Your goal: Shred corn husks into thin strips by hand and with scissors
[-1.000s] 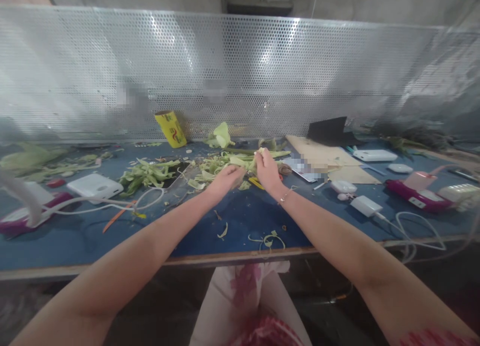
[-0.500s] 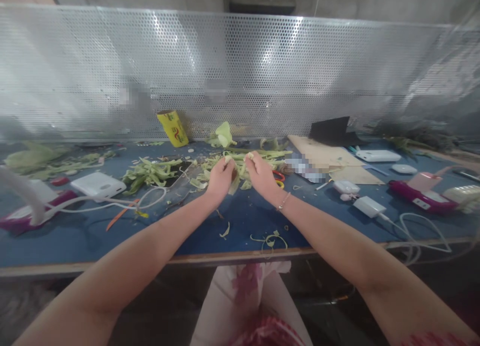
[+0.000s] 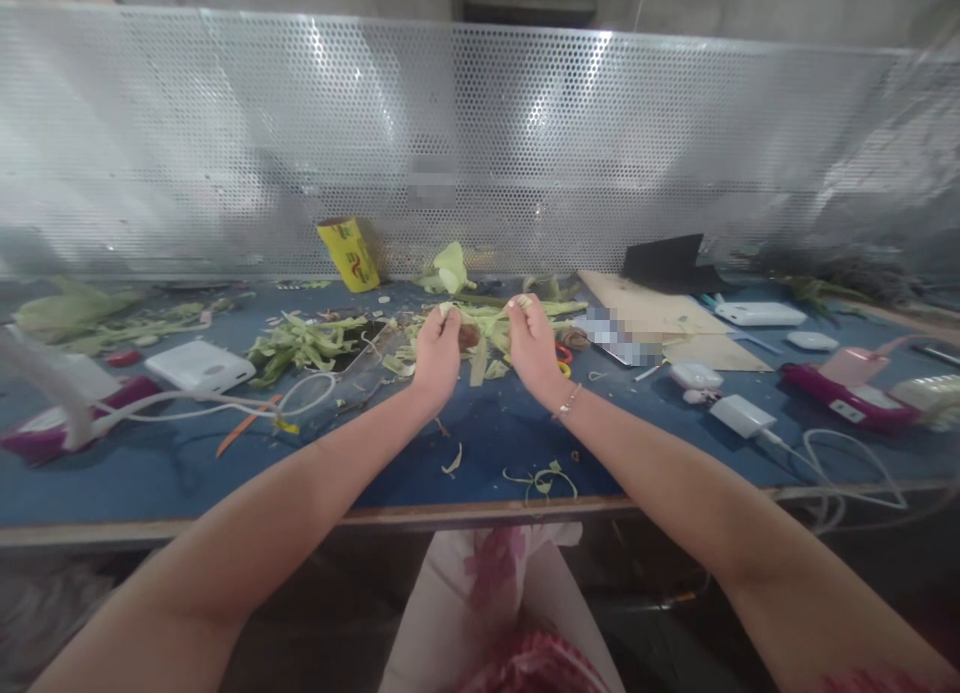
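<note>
My left hand (image 3: 438, 351) is closed in a pinch on a pale green leaf strip, left of the middle of the blue table (image 3: 480, 443). Facing it, my right hand (image 3: 534, 345) pinches pale green leaf strip too, its wrist wearing a thin bracelet (image 3: 571, 398). Light green strips (image 3: 487, 323) stretch and hang between the two hands, above scattered scraps. A heap of cut green stems (image 3: 304, 345) lies to the left, partly over a dark flat phone-like object (image 3: 364, 345). Behind the hands sits a pale green leafy piece (image 3: 450, 268).
A yellow tube (image 3: 349, 256) leans near the perforated metal screen (image 3: 525, 123). White devices (image 3: 201, 366), cables and purple power strips (image 3: 847, 398) lie at both sides. Red and yellow scissor handles (image 3: 564, 355) are beside my right hand; cardboard (image 3: 645, 308) lies behind.
My hands have moved apart, the left one slightly left and the right one slightly right. The green strips between them are more spread out. The view has shifted a little.
</note>
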Tool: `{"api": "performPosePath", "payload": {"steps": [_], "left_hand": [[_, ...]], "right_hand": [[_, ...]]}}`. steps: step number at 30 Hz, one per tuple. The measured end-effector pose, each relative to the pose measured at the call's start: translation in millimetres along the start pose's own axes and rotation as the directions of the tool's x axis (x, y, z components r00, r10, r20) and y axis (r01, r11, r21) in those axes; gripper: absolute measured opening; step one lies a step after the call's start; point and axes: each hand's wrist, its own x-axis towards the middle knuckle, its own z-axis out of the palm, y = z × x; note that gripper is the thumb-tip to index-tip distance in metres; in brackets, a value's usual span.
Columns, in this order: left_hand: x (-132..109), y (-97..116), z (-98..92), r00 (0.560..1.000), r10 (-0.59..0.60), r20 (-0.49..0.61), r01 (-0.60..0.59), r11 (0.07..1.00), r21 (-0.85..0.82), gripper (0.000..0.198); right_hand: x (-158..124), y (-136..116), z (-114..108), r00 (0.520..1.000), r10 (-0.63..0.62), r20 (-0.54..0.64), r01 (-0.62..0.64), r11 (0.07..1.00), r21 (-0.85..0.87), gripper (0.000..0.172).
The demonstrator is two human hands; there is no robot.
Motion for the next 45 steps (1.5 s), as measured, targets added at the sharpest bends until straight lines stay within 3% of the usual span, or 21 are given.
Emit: {"api": "performPosePath", "payload": {"steps": [2,4,8,11,14,17,21,29,40,45], "left_hand": [[0,0,-0.2,0.999,0.030,-0.044,-0.033,0.998,-0.054,0.022],[1,0,-1.2,0.999,0.038,-0.017,-0.040,0.997,-0.069,0.020],[2,4,-3.6,0.998,0.030,0.052,-0.025,0.996,-0.082,0.017],[2,5,-5.1,0.996,0.048,0.078,-0.046,0.999,-0.026,0.018],[2,5,-6.8,0.995,0.076,0.064,-0.082,0.993,0.089,0.018],[2,6,-8.7,0.992,0.127,0.018,-0.127,0.967,0.221,0.019],[2,10,-9.6,0.989,0.150,-0.016,-0.136,0.930,0.340,0.022],[-3,15,-5.9,0.988,0.156,-0.013,-0.141,0.921,0.362,0.022],[-9,19,-2.2,0.986,0.163,-0.041,-0.134,0.909,0.395,0.021],[-5,13,-5.1,0.971,0.226,-0.074,-0.170,0.879,0.444,0.023]], "right_hand": [[2,4,-1,0.999,0.034,-0.009,-0.034,0.999,0.005,0.021],[4,9,-3,0.999,0.051,0.016,-0.051,0.999,0.003,0.024],[3,16,-7,0.972,0.052,0.228,-0.062,0.997,0.039,0.023],[2,16,-9,0.944,-0.029,0.329,0.006,0.997,0.073,0.020],[1,12,-12,0.928,-0.158,0.338,0.149,0.987,0.053,0.023],[2,10,-13,0.915,-0.185,0.358,0.190,0.982,0.021,0.029],[1,10,-12,0.915,-0.124,0.384,0.113,0.992,0.051,0.036],[0,8,-11,0.910,0.025,0.414,-0.070,0.993,0.095,0.037],[0,3,-8,0.928,0.012,0.372,-0.041,0.997,0.070,0.031],[-2,6,-4,0.920,0.124,0.371,-0.158,0.985,0.064,0.029]]}}
